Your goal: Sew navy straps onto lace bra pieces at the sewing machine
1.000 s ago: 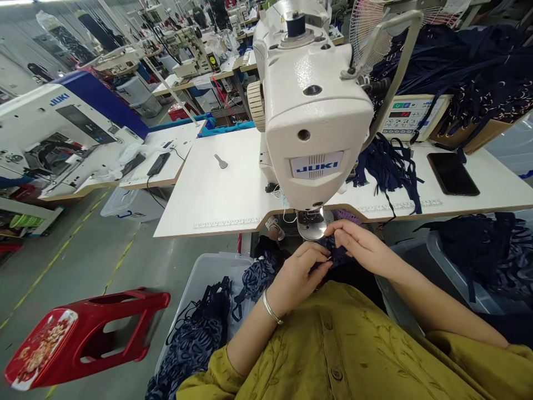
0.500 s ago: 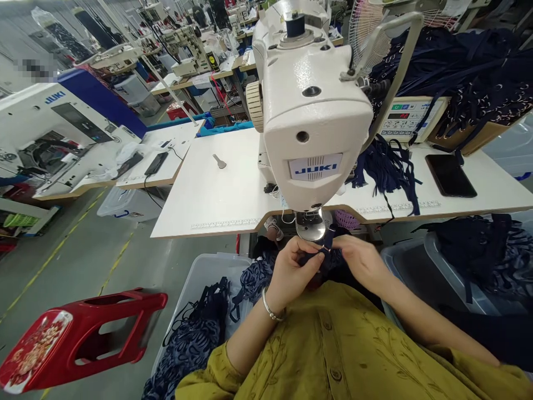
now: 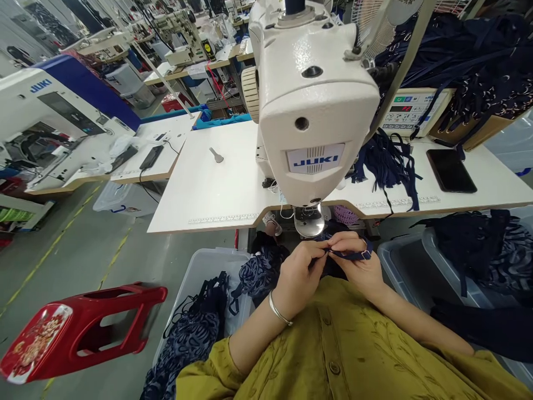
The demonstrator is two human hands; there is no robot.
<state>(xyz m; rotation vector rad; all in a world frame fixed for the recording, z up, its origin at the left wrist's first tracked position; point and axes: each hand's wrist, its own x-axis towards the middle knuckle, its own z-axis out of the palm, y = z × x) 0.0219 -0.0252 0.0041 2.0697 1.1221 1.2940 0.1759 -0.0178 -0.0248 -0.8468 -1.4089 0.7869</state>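
Nearest is the wearer's olive shirt (image 3: 266,366), its sleeves reaching down both forearms. Just beyond its buttons the two hands meet, fingertips together. The left hand (image 3: 300,272), with a bracelet (image 3: 278,311) at its wrist, pinches dark cloth between thumb and fingers. The right hand (image 3: 361,272) grasps a navy strap (image 3: 350,256), which runs from the meeting fingertips across that hand's fingers to a small metal fitting (image 3: 366,254) at its outer side. How the cloth is folded between the fingertips is hidden.

To the left, a clear bin (image 3: 204,256) holds patterned navy garments (image 3: 187,339); farther left a red stool (image 3: 112,322) lies on its side on the floor. To the right, more dark garments (image 3: 474,244) fill another bin (image 3: 437,255).

Just past the hands hangs the sewing machine's head (image 3: 318,111), its metal foot (image 3: 309,225) above and near them. The white counter (image 3: 237,189) spreads on both sides: a flat metal piece (image 3: 216,155) left, a bunch of navy strips (image 3: 387,164) and a phone (image 3: 452,170) right. Behind these stand a control panel (image 3: 410,115) and a carton (image 3: 485,131) under heaped straps (image 3: 466,55).

Farther off are a fan (image 3: 377,39) and a second machine (image 3: 79,108) at left.
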